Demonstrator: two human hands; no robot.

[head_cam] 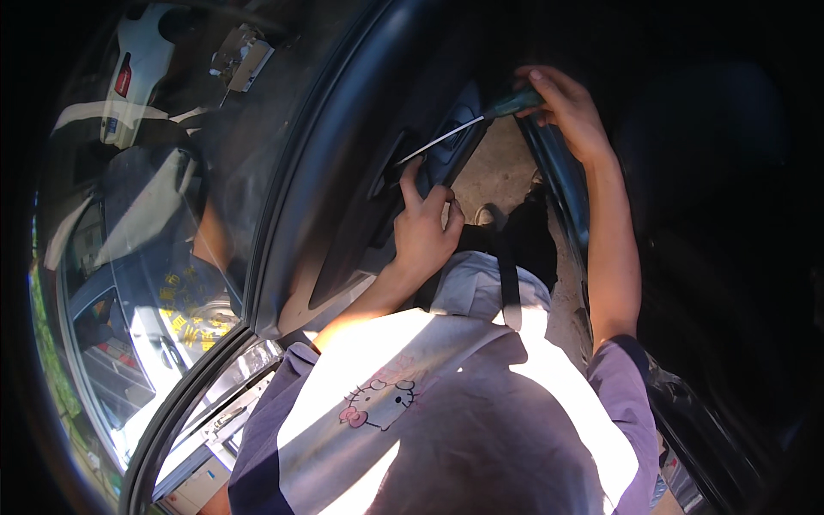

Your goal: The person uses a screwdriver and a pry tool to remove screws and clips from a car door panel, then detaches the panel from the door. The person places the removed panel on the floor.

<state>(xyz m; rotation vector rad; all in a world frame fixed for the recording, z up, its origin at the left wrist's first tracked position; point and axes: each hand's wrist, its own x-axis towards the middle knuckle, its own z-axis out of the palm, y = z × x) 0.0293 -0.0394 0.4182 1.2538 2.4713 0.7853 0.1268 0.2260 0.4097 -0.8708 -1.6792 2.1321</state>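
Note:
My right hand [566,112] grips the dark green handle of a long screwdriver [450,134]. Its thin metal shaft slants down and left, and the tip is at the recess around the inner door handle [388,168] of a car door. Close to the tip, the extended index finger of my left hand [428,222] touches the door panel [360,212] or the shaft; which one I cannot tell. The thumb and other fingers of that hand are curled, with nothing seen in them. Beside the shaft lies a switch panel [456,138] on the armrest. The exact seat of the tip is hidden in shadow.
The door window [193,193] on the left shows a white car [132,71] and an open cardboard box [241,58]. Dark car interior [708,193] lies on the right. Between door and sill [560,174] the concrete ground [502,161] and my shoe [490,215] show.

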